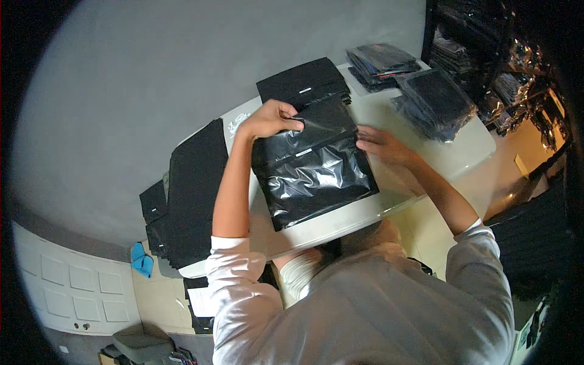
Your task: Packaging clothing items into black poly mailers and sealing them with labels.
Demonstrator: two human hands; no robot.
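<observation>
In front of me on the white table (274, 244) lies a clear plastic bag (328, 170) with a folded black cloth piece inside, marked by a small white label. My left hand (271, 119) pinches the upper left part of the bag between thumb and fingers. At the bag's right edge, my right hand (387, 146) rests with its fingers stretched out against the side. Just beyond the bag, a pile of folded black cloth (301, 82) shows a similar white label.
Black cloth (198, 194) is piled along the table's left end. Bagged dark packets (438, 100) and another packet pile (383, 61) lie at the far right. Dark shelves (468, 48) hold more packets beside a grey wall (182, 67). A blue item (142, 260) lies on the floor.
</observation>
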